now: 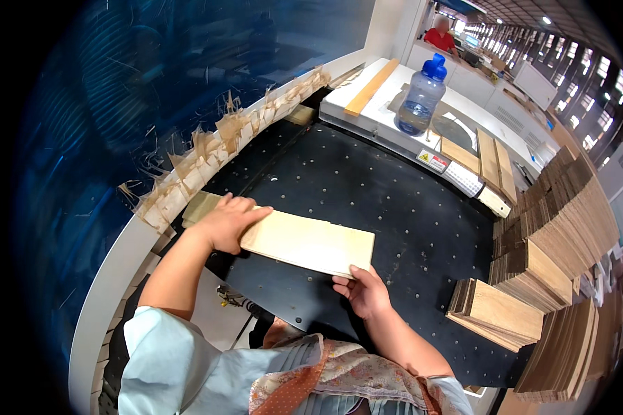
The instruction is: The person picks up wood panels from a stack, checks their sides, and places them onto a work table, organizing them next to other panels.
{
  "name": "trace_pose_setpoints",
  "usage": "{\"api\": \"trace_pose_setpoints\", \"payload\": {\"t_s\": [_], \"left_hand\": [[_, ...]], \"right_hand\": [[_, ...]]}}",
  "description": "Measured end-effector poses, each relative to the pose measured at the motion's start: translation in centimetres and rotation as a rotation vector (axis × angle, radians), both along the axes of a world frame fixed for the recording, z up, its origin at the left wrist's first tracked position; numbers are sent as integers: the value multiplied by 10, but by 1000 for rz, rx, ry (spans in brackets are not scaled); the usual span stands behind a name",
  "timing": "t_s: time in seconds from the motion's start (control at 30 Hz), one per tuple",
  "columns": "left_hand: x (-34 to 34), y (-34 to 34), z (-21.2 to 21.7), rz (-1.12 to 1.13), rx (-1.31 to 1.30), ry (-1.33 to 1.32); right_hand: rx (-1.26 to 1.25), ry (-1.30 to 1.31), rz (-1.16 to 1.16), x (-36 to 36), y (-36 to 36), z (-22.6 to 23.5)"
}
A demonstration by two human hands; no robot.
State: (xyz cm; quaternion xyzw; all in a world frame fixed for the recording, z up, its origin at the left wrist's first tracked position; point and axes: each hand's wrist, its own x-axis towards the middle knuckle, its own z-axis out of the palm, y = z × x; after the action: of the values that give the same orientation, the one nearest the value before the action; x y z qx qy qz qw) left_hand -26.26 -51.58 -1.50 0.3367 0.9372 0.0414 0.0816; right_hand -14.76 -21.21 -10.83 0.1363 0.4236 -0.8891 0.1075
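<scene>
A pale, thin wooden board (308,242) lies lengthwise in front of me, over a black table dotted with small round studs. My left hand (232,223) rests across its left part, fingers curled over it and thumb stretched along the top. The near right corner is pinched by my right hand (364,292), with the thumb on top and fingers at the near edge. Left of my left hand, a duller piece of wood (201,206) shows by the machine's edge; whether it joins the board I cannot tell.
Frayed tape strips (214,152) line the opening below a blue machine window (187,69). A water bottle (421,97) and wood strips (488,162) lie on the white machine ledge at the back. Stacked boards (498,315) line the right side. A person in red (441,36) is far off.
</scene>
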Motion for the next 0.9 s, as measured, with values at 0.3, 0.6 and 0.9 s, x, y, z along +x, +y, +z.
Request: {"api": "trace_pose_setpoints", "payload": {"t_s": [0.3, 0.6, 0.9], "left_hand": [[-29, -59, -18, 221, 20, -98], [-31, -42, -22, 203, -109, -4], [-28, 136, -26, -266, 374, 39]], "right_hand": [[601, 62, 435, -46, -21, 9], [704, 175, 220, 6, 56, -2], [705, 184, 47, 88, 114, -12]]}}
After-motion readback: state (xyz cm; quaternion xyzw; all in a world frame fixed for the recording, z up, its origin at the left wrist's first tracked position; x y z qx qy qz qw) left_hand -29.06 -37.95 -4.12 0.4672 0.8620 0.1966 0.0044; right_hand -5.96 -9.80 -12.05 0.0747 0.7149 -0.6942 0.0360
